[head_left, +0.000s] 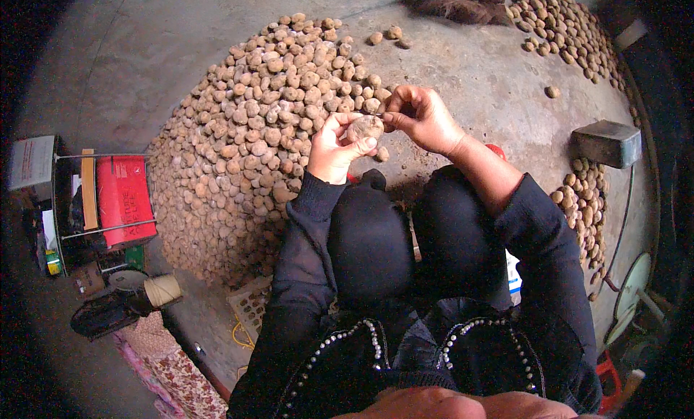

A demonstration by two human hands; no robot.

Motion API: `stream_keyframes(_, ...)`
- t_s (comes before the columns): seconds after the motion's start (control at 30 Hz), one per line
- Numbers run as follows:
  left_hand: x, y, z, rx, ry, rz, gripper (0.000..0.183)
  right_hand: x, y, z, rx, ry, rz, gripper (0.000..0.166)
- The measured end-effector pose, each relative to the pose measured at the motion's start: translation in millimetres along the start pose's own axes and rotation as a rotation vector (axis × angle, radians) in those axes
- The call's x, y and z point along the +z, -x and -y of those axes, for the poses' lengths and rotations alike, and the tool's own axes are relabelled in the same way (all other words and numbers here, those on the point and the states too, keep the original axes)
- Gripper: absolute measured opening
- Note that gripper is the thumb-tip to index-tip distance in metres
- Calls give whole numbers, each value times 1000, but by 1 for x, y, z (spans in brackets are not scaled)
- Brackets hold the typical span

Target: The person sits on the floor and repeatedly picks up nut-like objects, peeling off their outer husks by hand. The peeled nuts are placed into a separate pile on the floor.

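My left hand (337, 151) grips a brown, dirt-flecked potato (364, 128) between thumb and fingers, above my knees. Close by its right side is my right hand (425, 118), with thumb and forefinger pinched together. Something small and dark shows at those fingertips, too small to name. Beyond and to the left of both hands spreads a large heap of potatoes (260, 142) on the concrete floor. One loose potato (382, 154) lies just below the held one in the view.
More potatoes (569, 31) lie at the far right, and another group (584, 202) is beside a metal container (607, 142). A brown sack (463, 4) stands at the top. Left of the heap is a rack holding a red box (127, 199). A perforated crate (250, 305) sits near my left elbow.
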State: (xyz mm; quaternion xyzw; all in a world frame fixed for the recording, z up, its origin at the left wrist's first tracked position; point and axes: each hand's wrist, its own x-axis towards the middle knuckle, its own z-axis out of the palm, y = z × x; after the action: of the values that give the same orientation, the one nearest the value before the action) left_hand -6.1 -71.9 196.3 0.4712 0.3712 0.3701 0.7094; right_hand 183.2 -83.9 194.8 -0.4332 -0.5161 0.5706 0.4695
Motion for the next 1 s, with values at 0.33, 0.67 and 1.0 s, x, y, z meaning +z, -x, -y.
stream_keyframes(0.33,-4,-2,5,3,39,-55,37,1,1,-7,-263,57,51,14)
stream_keyframes(0.67,2,-1,0,-21,-21,-78,39,-3,-3,-11,-132,-142,45,12)
stream_keyframes(1.0,-3,-3,8,80,-97,-28,44,-5,-3,-14,-20,-72,33,12)
